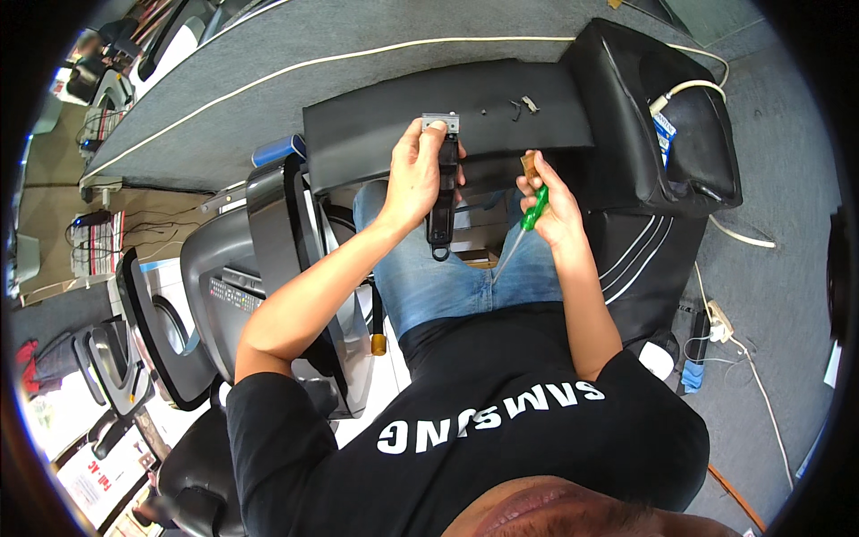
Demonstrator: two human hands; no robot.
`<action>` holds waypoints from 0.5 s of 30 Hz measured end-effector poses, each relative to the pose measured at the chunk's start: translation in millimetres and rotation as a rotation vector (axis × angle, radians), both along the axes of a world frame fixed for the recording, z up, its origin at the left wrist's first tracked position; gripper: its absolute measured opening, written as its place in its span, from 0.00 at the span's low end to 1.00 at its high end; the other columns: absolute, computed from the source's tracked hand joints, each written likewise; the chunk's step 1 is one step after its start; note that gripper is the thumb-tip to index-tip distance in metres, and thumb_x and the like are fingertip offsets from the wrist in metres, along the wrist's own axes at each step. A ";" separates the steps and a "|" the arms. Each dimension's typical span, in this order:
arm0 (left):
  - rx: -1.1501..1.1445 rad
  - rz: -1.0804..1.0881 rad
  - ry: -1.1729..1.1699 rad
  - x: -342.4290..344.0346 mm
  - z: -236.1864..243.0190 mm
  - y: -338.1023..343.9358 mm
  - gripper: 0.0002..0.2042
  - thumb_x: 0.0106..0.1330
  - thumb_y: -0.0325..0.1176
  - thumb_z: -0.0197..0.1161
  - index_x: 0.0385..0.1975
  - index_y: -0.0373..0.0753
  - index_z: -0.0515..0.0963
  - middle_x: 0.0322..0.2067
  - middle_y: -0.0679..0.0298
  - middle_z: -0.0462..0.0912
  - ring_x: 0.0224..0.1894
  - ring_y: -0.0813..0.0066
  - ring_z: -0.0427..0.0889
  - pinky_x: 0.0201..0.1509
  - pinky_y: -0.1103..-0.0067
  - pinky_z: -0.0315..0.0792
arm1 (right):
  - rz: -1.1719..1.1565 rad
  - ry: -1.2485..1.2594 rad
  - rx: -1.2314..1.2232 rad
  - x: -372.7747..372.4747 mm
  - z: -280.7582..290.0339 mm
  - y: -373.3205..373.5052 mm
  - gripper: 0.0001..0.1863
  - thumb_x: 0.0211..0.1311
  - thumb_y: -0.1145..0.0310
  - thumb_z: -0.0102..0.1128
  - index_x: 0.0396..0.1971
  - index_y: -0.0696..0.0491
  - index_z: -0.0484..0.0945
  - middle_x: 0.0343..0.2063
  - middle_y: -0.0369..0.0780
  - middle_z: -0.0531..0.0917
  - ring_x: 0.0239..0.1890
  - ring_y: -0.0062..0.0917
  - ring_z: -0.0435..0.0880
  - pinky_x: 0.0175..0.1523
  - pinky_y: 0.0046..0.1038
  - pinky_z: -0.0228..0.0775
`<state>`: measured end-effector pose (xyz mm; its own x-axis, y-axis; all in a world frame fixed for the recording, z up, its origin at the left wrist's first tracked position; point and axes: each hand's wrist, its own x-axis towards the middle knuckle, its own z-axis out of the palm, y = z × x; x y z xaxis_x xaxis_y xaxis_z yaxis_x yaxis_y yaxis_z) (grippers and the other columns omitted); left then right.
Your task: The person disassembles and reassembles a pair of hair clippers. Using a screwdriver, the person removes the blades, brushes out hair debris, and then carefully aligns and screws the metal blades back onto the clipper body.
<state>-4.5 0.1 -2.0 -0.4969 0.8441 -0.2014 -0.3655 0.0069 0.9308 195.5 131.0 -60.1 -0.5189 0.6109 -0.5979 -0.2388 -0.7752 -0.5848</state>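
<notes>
The left hand [412, 179] is grasping one long black clipper with a silver metal head [446, 170], above the lap at the bench's near edge. The right hand's [559, 208] curled fingers are holding one green-handled metal screwdriver [535, 208] and one small brown block [529, 166]. Three small loose parts [531, 105] are lying on the black padded bench [385, 112]. One cream cable [501, 38] is running behind; one dark remote control [237, 294] is resting on a dark chair [210, 251].

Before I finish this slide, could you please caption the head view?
Left hand holding a black clipper, right hand a green-handled screwdriver.
</notes>
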 end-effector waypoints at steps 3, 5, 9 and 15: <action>0.014 0.012 0.009 -1.7 2.6 0.2 0.19 0.80 0.45 0.47 0.51 0.35 0.74 0.32 0.60 0.80 0.22 0.74 0.80 0.20 0.76 0.78 | 0.039 -0.023 0.043 6.7 6.0 -12.2 0.11 0.74 0.55 0.65 0.41 0.46 0.79 0.23 0.28 0.74 0.26 0.13 0.78 0.23 0.12 0.59; 0.003 0.019 -0.005 -2.9 2.4 -0.3 0.19 0.79 0.45 0.46 0.51 0.35 0.74 0.32 0.59 0.80 0.22 0.74 0.80 0.20 0.75 0.78 | 0.104 -0.033 0.144 3.8 20.7 -19.5 0.12 0.75 0.54 0.64 0.39 0.46 0.78 0.23 0.28 0.74 0.24 0.12 0.76 0.23 0.13 0.59; 0.000 0.016 -0.038 -3.9 4.2 0.3 0.19 0.79 0.44 0.45 0.51 0.34 0.74 0.32 0.59 0.80 0.23 0.73 0.81 0.20 0.74 0.79 | 0.177 -0.052 0.285 -6.5 54.4 -22.1 0.11 0.75 0.56 0.63 0.39 0.48 0.79 0.25 0.29 0.76 0.22 0.11 0.75 0.22 0.13 0.59; 0.024 -0.010 -0.085 -4.6 -1.3 1.2 0.19 0.78 0.44 0.46 0.52 0.34 0.74 0.33 0.58 0.80 0.23 0.71 0.81 0.21 0.73 0.79 | 0.187 -0.038 0.373 -20.5 78.1 -24.1 0.10 0.76 0.60 0.61 0.41 0.51 0.80 0.26 0.34 0.81 0.21 0.12 0.76 0.21 0.14 0.58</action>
<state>-9.0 1.3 -3.3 -0.4704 0.8540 -0.2221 -0.4437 -0.0113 0.8961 174.9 107.0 18.0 -0.6230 0.6867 -0.3747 -0.0869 -0.5368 -0.8392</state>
